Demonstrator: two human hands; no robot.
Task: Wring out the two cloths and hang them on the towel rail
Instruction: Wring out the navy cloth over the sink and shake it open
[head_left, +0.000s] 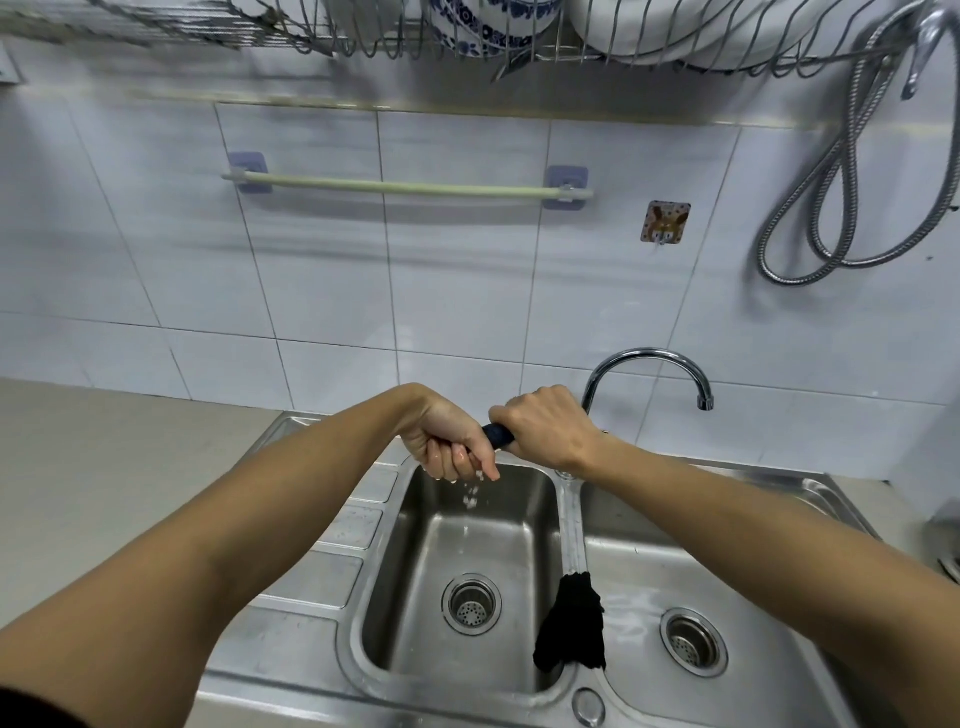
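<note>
We hold the dark cloth (497, 435) tight in both fists, left hand (452, 441) and right hand (548, 428), twisted sideways over the left sink (395, 582). The towel rail (405, 186) is straight above; the second cloth (571, 631) hangs on the sink's middle edge

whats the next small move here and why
Probably one more twist over the left basin: both hands, left and right, clamp the dark twisted cloth, and drops are falling from it. Once dripping stops, lift it to the bare towel rail. The second cloth lies draped on the sink divider.
</note>
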